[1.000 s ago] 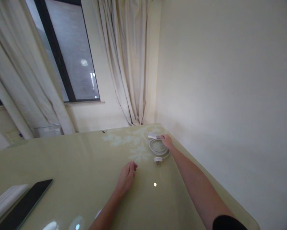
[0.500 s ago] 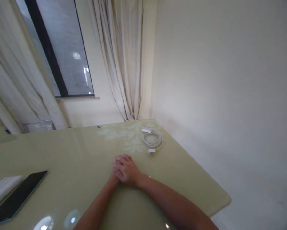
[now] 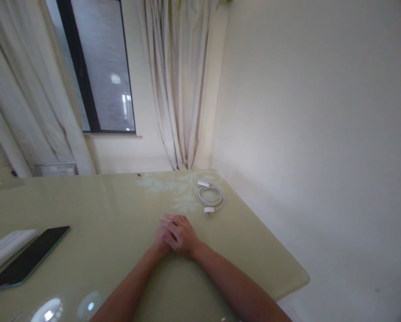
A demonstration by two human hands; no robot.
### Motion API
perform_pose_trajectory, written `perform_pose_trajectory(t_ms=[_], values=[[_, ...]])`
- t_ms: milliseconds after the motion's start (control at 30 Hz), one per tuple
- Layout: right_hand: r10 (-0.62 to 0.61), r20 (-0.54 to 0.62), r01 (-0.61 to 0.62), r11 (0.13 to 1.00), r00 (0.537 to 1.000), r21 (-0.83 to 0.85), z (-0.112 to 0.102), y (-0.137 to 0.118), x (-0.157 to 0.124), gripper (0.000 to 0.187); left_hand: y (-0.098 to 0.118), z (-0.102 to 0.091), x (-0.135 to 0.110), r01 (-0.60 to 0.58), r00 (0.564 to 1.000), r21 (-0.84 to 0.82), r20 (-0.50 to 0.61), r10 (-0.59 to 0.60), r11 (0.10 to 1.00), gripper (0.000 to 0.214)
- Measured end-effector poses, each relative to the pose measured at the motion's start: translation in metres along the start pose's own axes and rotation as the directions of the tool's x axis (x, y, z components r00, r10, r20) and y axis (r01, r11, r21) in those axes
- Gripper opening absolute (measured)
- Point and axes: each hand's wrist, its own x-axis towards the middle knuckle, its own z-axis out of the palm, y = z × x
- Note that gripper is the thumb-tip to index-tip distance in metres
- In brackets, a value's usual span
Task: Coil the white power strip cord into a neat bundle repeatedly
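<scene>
My hands rest clasped together on the pale green tabletop (image 3: 113,214). My right hand (image 3: 183,235) lies over my left hand (image 3: 162,236), its fingers bent across the other's fingers. Much of the left hand's fingers is hidden under the right, and no object shows between them. Just beyond my right hand, apart from it, lies a coiled white cable (image 3: 210,196) with a white plug (image 3: 208,210) at its near end and a white block-shaped end (image 3: 204,182) at the far side.
At the left lie a flat black tablet-like slab (image 3: 29,257) and a long white object (image 3: 9,248). A small dark piece (image 3: 139,175) sits near the far table edge. Behind are curtains (image 3: 173,89) and a window (image 3: 106,67); a wall (image 3: 304,134) borders the right.
The view has tilted and shifted slightly. My hands stay clasped in nearly the same place, with a little more of the left hand's back showing. The cable lies as before.
</scene>
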Motion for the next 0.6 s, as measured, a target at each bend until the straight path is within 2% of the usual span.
perform_pose_trajectory(t_ms=[167, 367, 500, 600], values=[[0.014, -0.089, -0.008, 0.997, 0.996, 0.076, -0.008, 0.003, 0.000, 0.059, 0.011, -0.009, -0.005, 0.022, 0.999, 0.081, -0.042, -0.018, 0.996, 0.025], [0.083, -0.159, -0.068, 0.993, 0.984, 0.094, -0.016, 0.009, 0.000, 0.064, 0.033, -0.014, -0.008, -0.049, 0.996, 0.158, -0.067, 0.060, 0.986, 0.015], [0.110, -0.174, -0.095, 0.991, 0.979, 0.092, -0.016, 0.013, -0.001, 0.063, 0.039, -0.018, -0.008, -0.066, 0.996, 0.271, -0.048, 0.082, 0.960, 0.022], [0.159, -0.163, -0.150, 0.986, 0.974, 0.069, -0.013, 0.018, -0.001, 0.062, 0.037, -0.022, -0.007, -0.089, 0.995, 0.327, -0.024, 0.102, 0.941, 0.034]])
